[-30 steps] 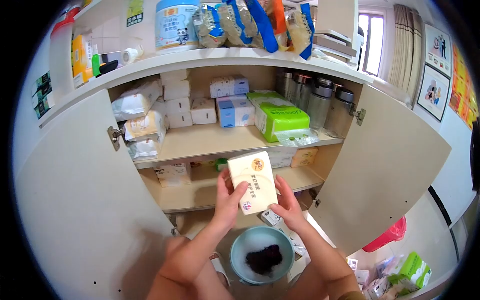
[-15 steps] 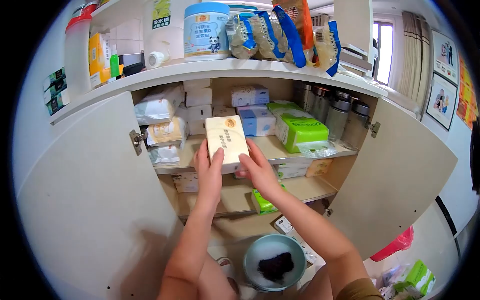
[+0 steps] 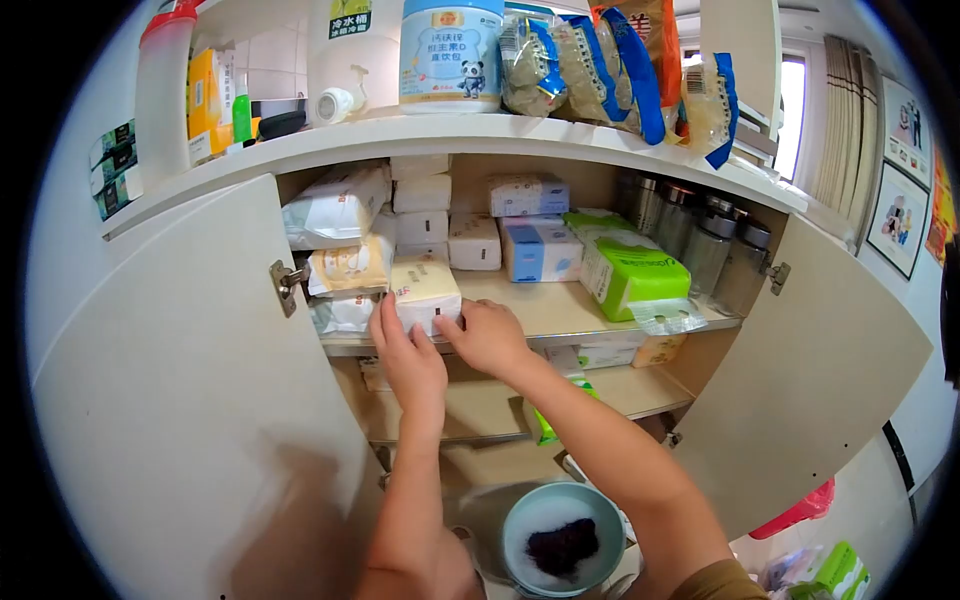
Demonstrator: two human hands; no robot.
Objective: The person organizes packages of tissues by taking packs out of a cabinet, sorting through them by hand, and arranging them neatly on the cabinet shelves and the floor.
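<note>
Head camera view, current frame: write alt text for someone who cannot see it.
A person's left hand and right hand touch a cream paper pack on the upper shelf of an open cabinet, beside soft packs stacked at left. Clear bottles stand at the shelf's right end; below, a pale blue basin holds a dark bundle.

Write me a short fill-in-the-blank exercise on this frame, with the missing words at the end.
1. Of the left hand and the right hand, the one nearer the green pack is the ____ hand.
2. Of the two shelves, the cream tissue pack is at the ____ one.
3. The blue canister bears a cartoon ____.
4. Both cabinet doors stand ____.

Missing words: right; upper; panda; open.
</note>
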